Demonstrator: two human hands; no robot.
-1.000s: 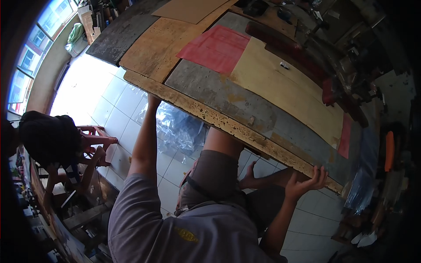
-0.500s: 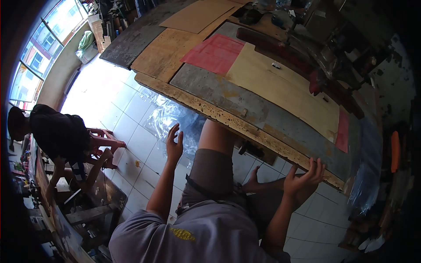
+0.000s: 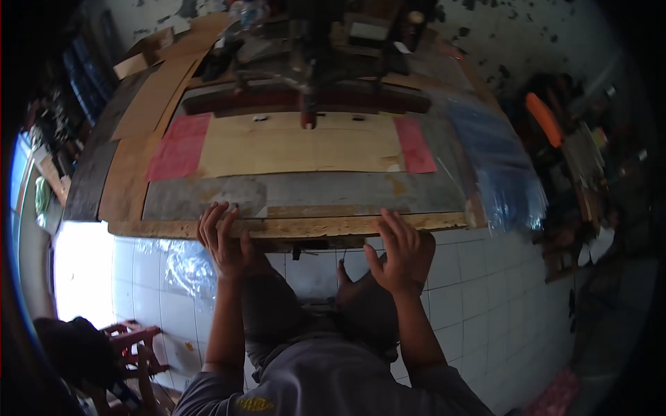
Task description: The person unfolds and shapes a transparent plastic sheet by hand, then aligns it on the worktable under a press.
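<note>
My left hand [image 3: 225,243] rests at the wooden front edge [image 3: 312,227] of the worktable, fingers spread and holding nothing. Over the same edge, farther right, is my right hand [image 3: 397,253], also open with its fingers apart. Beyond them on the grey tabletop lies a long pale yellow sheet [image 3: 298,147]. A pink-red piece [image 3: 179,145] adjoins its left end, and a second pink-red piece [image 3: 416,144] its right end. Two small dark-and-white items sit along the sheet's far side. A dark red curved bar [image 3: 395,102] stands behind it, with a dark upright machine part [image 3: 309,104] in the middle.
Clear plastic sheeting [image 3: 496,166] hangs over the table's right end. Brown cardboard [image 3: 149,100] lies at the left. An orange object [image 3: 543,119] stands at the far right. Another person [image 3: 80,357] is at lower left by a red stool [image 3: 135,340]. Crumpled plastic [image 3: 191,267] lies on the tiled floor.
My view has turned right to face the table squarely. My left hand has come from beside my leg up to the table edge. My right hand stays near the edge, open.
</note>
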